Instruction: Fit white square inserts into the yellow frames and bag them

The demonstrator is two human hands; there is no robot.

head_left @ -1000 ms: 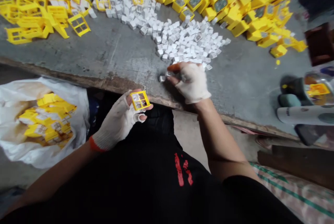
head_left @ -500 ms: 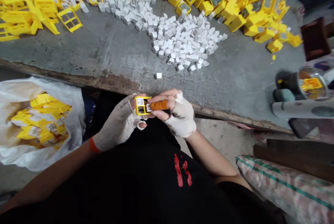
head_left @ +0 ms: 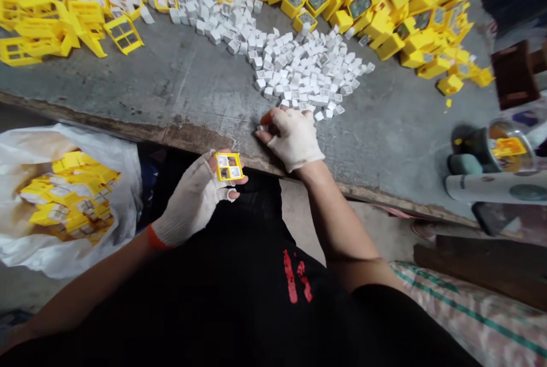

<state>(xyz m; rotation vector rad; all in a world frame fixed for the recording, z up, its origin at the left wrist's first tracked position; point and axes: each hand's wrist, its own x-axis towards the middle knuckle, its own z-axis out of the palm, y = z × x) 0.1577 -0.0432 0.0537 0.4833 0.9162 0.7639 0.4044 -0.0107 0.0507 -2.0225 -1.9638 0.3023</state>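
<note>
A small yellow four-compartment frame (head_left: 229,154) is held by my left hand (head_left: 194,196), in front of the table edge. White pieces fill its upper-left and lower-right compartments; the other two show dark gaps. My right hand (head_left: 294,136) is on the table at the near side of a heap of small white cube-like pieces (head_left: 307,68). Its fingers are pinched together around a small white piece (head_left: 261,127), mostly hidden by the fingertips. Both hands wear white fingerless gloves, and orange covering shows on one right finger.
Yellow frames (head_left: 123,35) pile up at the table's far left, yellow boxy parts (head_left: 361,5) at the far right. A white plastic bag (head_left: 128,213) with yellow-and-white pieces stands at left, below the table. A metal cup (head_left: 530,153) and a white cylinder (head_left: 496,186) are at right.
My right hand has left the frame and moved up to the table, closing on the lone white piece there. A second white piece now sits in the frame, still in my left hand.
</note>
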